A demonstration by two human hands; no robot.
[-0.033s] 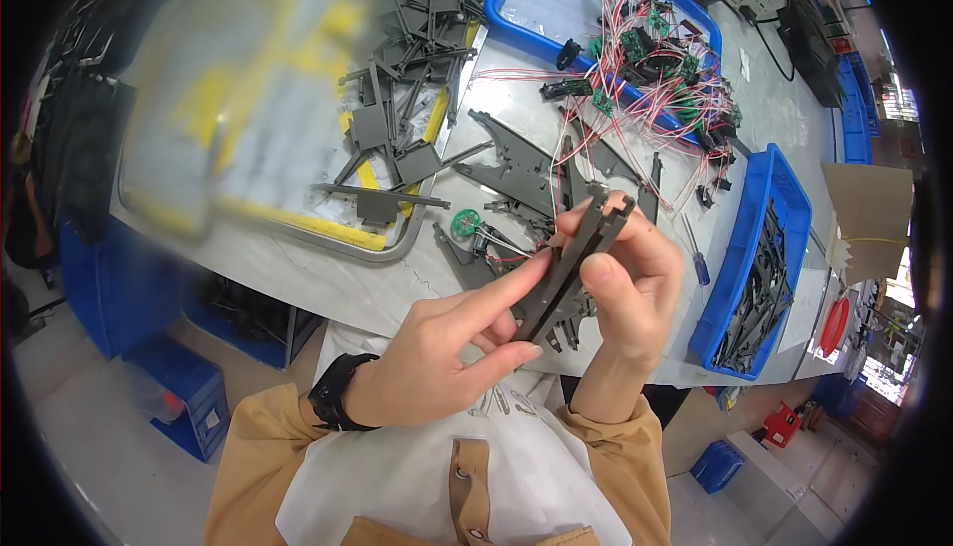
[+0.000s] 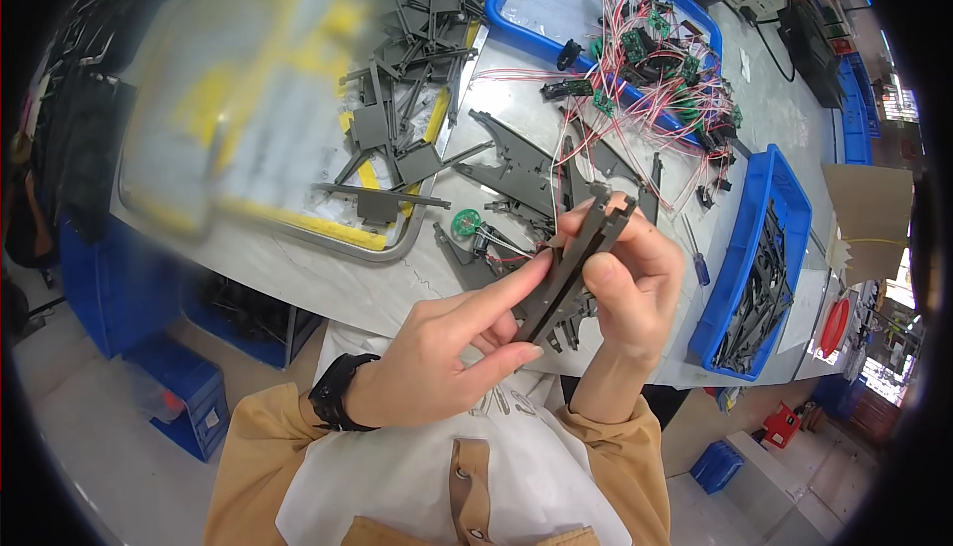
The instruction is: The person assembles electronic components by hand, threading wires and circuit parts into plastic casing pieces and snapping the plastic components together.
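My two hands hold a long dark grey plastic part [image 2: 579,248] with a notched top end, tilted up to the right above the near table edge. My left hand [image 2: 447,347] pinches its lower half between thumb and fingers, and a black watch [image 2: 338,394] sits on that wrist. My right hand [image 2: 635,293] wraps the upper half from the right, thumb pressed on its side. More small grey pieces lie on the table just under the hands, partly hidden.
A clear tray with a yellow liner [image 2: 298,220] holds several grey plastic pieces. A blue bin [image 2: 516,25] holds green circuit boards on red-and-white wires. Another blue bin [image 2: 743,248] of dark parts stands at right, a screwdriver [image 2: 698,258] beside it. Blue crates [image 2: 189,387] sit under the table.
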